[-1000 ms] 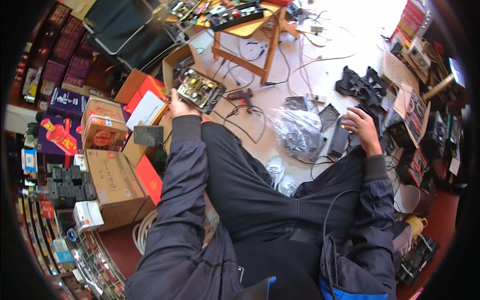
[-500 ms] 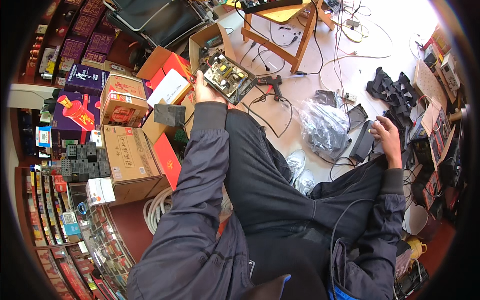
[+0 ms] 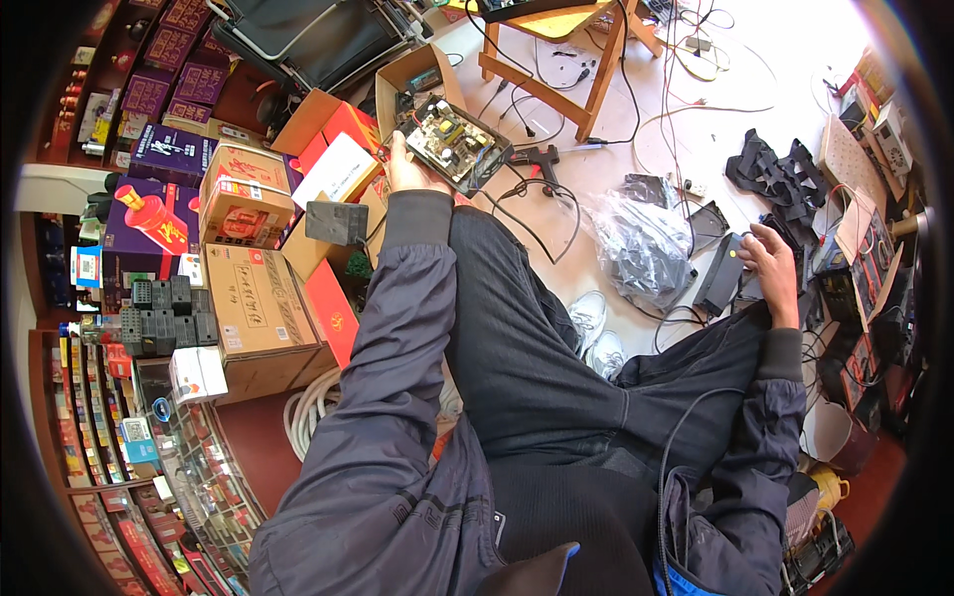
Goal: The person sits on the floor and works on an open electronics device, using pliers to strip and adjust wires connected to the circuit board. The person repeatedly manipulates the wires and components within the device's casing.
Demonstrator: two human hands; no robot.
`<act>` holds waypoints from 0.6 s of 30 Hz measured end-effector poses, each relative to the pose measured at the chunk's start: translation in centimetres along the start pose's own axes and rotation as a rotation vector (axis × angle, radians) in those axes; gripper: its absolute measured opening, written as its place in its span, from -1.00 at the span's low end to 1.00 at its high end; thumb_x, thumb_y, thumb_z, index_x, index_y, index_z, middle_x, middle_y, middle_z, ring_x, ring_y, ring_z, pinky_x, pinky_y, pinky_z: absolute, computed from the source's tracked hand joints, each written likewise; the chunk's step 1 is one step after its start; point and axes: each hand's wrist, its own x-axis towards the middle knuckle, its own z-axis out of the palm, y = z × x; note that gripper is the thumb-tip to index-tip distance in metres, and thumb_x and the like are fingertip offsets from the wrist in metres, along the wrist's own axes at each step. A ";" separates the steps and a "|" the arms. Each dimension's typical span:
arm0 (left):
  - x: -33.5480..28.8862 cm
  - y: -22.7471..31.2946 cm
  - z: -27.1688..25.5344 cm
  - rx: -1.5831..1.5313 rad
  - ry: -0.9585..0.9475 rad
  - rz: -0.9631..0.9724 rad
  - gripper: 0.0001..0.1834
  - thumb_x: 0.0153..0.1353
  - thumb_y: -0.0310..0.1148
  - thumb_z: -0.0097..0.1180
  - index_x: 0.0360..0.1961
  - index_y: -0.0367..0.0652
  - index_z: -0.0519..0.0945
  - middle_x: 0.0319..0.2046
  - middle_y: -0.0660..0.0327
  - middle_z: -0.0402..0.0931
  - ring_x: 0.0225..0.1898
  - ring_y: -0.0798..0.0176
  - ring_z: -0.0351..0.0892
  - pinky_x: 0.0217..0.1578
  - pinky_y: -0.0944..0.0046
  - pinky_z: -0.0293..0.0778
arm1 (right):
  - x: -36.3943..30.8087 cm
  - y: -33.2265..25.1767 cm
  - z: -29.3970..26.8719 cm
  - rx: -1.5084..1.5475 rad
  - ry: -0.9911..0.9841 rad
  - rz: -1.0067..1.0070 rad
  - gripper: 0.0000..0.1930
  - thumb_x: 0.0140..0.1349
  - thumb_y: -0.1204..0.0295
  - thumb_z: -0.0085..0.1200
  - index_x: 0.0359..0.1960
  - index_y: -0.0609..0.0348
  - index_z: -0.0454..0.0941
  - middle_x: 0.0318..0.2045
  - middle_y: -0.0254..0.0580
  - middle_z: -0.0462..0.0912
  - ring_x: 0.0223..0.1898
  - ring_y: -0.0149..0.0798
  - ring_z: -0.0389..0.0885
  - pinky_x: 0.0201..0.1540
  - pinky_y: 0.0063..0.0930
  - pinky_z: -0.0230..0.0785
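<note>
Black-cased circuit board [image 3: 457, 144] stays grasped by the left hand [image 3: 409, 171], handling seemingly paused, while the right hand [image 3: 771, 260], now curled tighter beside a black box [image 3: 719, 280], hides any grip.

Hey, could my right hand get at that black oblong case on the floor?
Probably yes: the right hand is close beside the black oblong case, and nothing seems to block it; the clear plastic bag lies on the far side.
</note>
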 end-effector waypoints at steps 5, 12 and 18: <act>0.0 0.1 0.0 -0.034 -0.022 0.000 -0.34 0.59 0.12 -0.29 0.32 -0.23 0.49 0.23 -0.01 0.57 0.23 -0.11 0.56 0.30 -0.21 0.45 | -0.2 -0.2 0.1 -0.036 0.020 -0.005 -0.54 0.45 0.33 0.19 0.25 0.41 0.52 -0.15 -0.16 0.71 -0.25 -0.43 0.69 -0.20 -0.59 0.48; 0.4 0.0 -0.6 -0.052 0.029 -0.021 -0.29 0.54 0.21 -0.18 0.34 -0.19 0.47 0.30 -0.03 0.51 0.32 -0.16 0.46 0.40 -0.25 0.29 | -0.4 -0.8 0.4 -0.021 0.023 -0.005 -0.53 0.44 0.35 0.17 0.25 0.46 0.50 -0.14 -0.13 0.69 -0.21 -0.39 0.72 -0.15 -0.55 0.54; 0.6 0.2 -0.9 -0.061 0.007 -0.065 -0.34 0.55 0.19 -0.20 0.27 -0.14 0.54 0.20 0.03 0.60 0.20 -0.10 0.58 0.28 -0.26 0.45 | -0.5 -1.0 0.5 -0.028 0.017 -0.012 -0.52 0.45 0.35 0.17 0.26 0.47 0.50 -0.14 -0.14 0.68 -0.21 -0.39 0.72 -0.14 -0.55 0.54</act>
